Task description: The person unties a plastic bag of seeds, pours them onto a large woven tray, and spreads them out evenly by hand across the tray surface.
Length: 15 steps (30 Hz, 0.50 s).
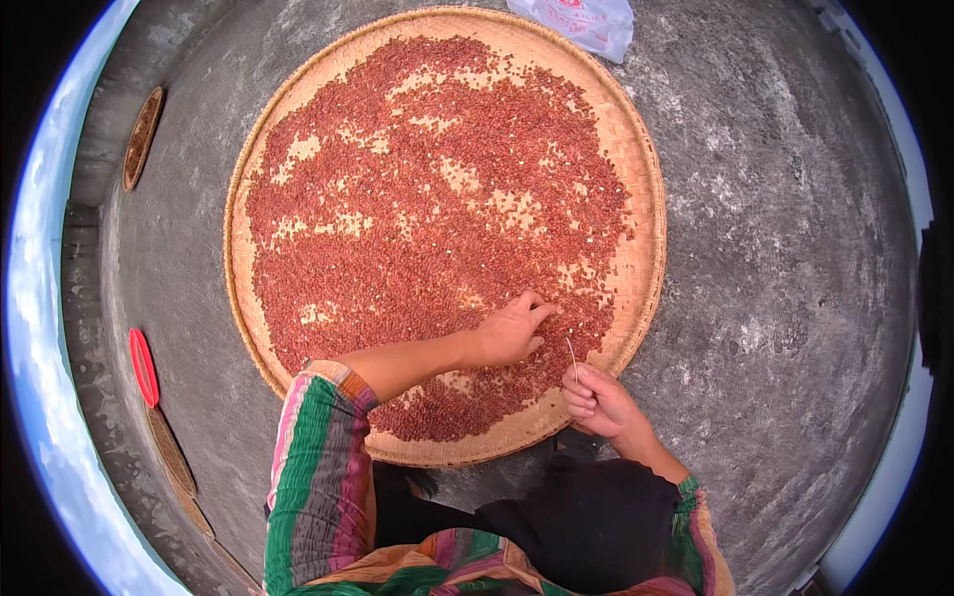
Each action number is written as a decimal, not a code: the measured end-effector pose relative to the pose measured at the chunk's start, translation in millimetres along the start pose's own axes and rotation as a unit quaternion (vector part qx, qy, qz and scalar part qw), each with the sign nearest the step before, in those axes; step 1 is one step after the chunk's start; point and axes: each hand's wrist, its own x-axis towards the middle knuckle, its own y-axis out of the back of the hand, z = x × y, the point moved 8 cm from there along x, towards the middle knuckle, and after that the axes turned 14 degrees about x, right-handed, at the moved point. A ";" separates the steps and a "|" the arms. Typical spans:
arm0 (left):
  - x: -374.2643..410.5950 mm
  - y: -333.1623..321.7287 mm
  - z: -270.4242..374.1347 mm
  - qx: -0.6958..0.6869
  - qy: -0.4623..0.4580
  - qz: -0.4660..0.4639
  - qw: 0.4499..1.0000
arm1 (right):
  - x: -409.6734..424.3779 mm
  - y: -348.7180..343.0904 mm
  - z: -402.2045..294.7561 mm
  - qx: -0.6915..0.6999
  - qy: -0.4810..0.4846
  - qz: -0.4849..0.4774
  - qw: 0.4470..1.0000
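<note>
A large round woven bamboo tray (647, 223) lies before me, its raised rim bound all round. Reddish-brown kernels (350, 276), which look like shelled peanuts, cover most of it in an uneven layer with pale specks among them. My left hand (514, 331) reaches across to the tray's lower right part, fingers bent down at the kernels. Whether anything sits between its fingertips cannot be made out. Over the near right rim, my right hand (602, 402) is curled around a thin pale strand (573, 357), like a string or stalk, which sticks up from the fist.
Grey, stained concrete floor (760, 298) surrounds the tray. A white plastic bag (577, 26) with red print lies at the far rim. Along the low wall at left are a filled oval-looking basket (143, 139), a red container (144, 368) and woven trays (171, 451). My dark-clothed knees (589, 514) are close to the near rim.
</note>
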 end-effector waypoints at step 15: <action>-13.2 -26.1 29.6 -0.074 -0.013 0.058 0.995 | -5.4 4.8 5.0 0.024 0.020 -0.011 0.999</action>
